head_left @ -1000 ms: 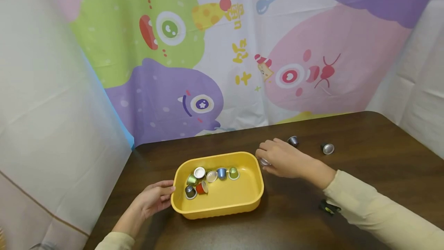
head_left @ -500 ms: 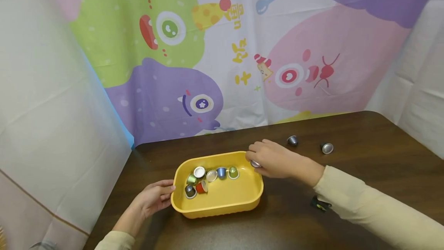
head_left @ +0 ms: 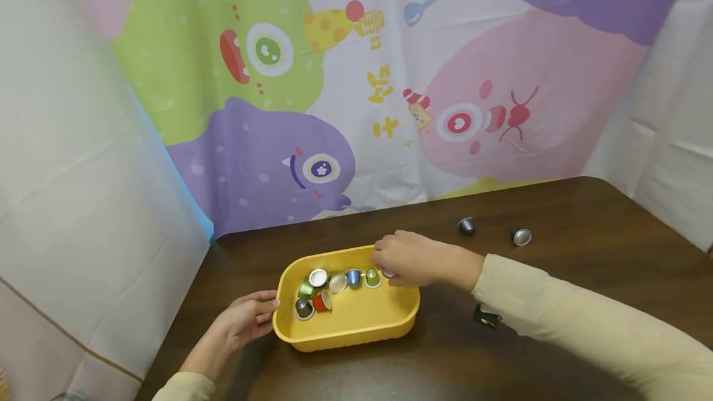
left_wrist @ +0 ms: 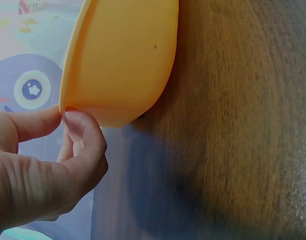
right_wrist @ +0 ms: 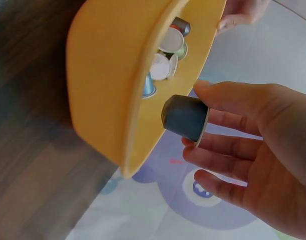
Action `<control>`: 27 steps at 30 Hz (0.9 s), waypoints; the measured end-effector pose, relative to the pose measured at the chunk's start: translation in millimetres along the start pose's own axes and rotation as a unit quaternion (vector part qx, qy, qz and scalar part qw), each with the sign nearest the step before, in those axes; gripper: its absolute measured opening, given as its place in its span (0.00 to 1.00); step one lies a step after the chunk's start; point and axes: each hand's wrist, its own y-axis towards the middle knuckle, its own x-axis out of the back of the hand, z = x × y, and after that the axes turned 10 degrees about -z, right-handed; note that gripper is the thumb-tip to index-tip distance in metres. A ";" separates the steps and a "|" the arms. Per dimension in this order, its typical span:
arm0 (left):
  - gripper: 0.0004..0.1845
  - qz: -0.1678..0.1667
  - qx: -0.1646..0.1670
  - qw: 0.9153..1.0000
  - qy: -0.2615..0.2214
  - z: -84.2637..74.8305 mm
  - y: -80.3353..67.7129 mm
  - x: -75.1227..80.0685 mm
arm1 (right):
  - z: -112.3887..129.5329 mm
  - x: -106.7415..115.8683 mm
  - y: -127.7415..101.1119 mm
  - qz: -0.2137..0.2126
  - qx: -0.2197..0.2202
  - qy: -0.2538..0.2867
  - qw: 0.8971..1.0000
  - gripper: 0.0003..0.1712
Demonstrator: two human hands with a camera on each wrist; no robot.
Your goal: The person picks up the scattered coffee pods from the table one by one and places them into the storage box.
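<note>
A yellow tray (head_left: 367, 314) stands on the table with several coffee capsules in it, among them a red capsule (head_left: 321, 302), a blue capsule (head_left: 353, 278) and a green capsule (head_left: 372, 277). My left hand (head_left: 243, 320) pinches the tray's left rim between thumb and fingers, plain in the left wrist view. Over the tray's right end, my right hand (head_left: 409, 258) holds a dark coffee capsule (right_wrist: 185, 117) by its edge. In the head view the fingers hide most of that capsule; only a bit of its lid shows.
On the brown table (head_left: 557, 302), behind and right of the tray, lie a dark grey capsule (head_left: 466, 226) and a black capsule with a silver lid (head_left: 521, 237). A small dark object (head_left: 486, 316) shows under the right sleeve. A printed cloth (head_left: 390, 166) hangs behind the table.
My right hand has moved left with the dark capsule, from beside the tray's right rim to over its inside. My left hand keeps its place on the left rim.
</note>
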 end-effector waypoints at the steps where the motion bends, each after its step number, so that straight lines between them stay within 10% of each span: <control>1: 0.28 -0.003 0.002 1.000 -0.001 0.3 -0.2 -0.1 | 1.5 0.1 3.0 0.007 0.001 0.000 1.000 0.10; 27: 0.25 -0.006 -0.001 1.000 -0.003 0.7 -1.5 -1.9 | 23.0 0.2 58.7 0.117 -0.014 0.034 0.993 0.13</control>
